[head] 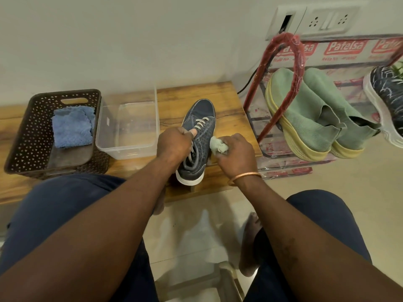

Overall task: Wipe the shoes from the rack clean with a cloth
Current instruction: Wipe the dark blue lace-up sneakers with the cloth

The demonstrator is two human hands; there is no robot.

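- Low wooden table (pixel 226 99) w/ grain top: the work sat at its right end, close to the near edge. A hard push could've sent things off onto the tiled floor.
- Red-framed shoe rack (pixel 281 101), wrapped in printed plastic, stood just right of the table. The R elbow swinging out on a stroke could've knocked it.
- Brown perforated plastic basket (pixel 24 136), far left, well apart from the hands; low risk.
- Clear plastic tub (pixel 128 152) sat just left of the shoe. Couldn't tell if it held water. If so, a L-arm bump could've slopped it over the wood.
- Pair of green knit slip-on shoes w/ yellow soles (pixel 305 110) leaned on the rack, not yet wiped. A jolt to the frame could've tipped them off.
- Navy perforated lace-up sneaker w/ white sole (pixel 199 118), the one being cleaned, lay centre-right on the table, toe far, heel near the edge. Sideways pressure could've twisted it out of the grip.
- Folded blue cloth (pixel 72 127) lay in the basket, unused.
- Left hand (pixel 174 144) gripped the sneaker at the tongue, thumb on the laces. That's a narrow hold, so slip was likely under a firm rub.
- Right hand (pixel 237 153) was closed round the cloth, pressing it to the sneaker's right side.
- Small pale-green wadded cloth (pixel 217 144): bunched that tight, it prob. smeared dirt into the perforations vs lifting it.
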